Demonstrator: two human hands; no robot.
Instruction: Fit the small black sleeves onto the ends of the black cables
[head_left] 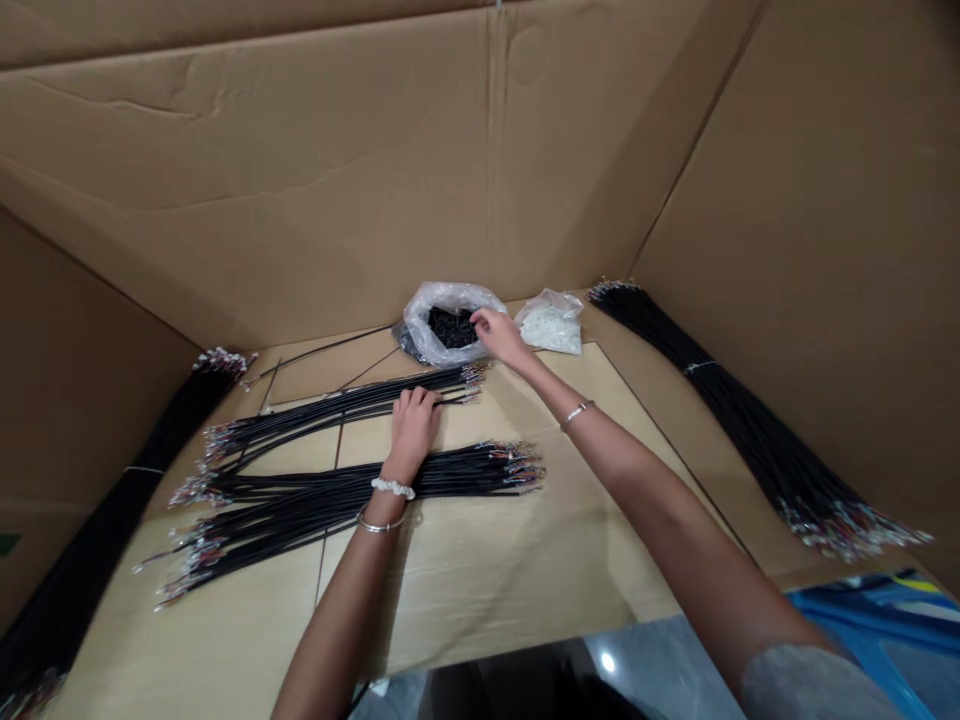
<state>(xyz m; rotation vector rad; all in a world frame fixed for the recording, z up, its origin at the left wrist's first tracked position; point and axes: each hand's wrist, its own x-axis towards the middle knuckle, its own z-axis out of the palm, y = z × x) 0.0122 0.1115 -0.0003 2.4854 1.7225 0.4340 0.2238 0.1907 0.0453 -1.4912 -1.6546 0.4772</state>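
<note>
My left hand (415, 425) lies on the near edge of the upper row of black cables (322, 412), its fingers curled together over a cable that sticks out to the right. Below that hand, under the wrist, runs a second, thicker row of black cables (465, 475) with bare coloured wire ends. My right hand (499, 335) reaches to the mouth of a clear plastic bag (424, 300) filled with small black parts (452, 327). Its thumb and fingers are pinched together at the parts; what they hold, if anything, is too small to make out.
Beside the open bag lies a clear bag of small white parts (553, 328). Tied bundles of black cables lie at the right (697, 375) and left (142, 470). Cardboard walls (360, 150) enclose the cardboard-covered table (525, 580). A blue item (877, 625) sits at lower right.
</note>
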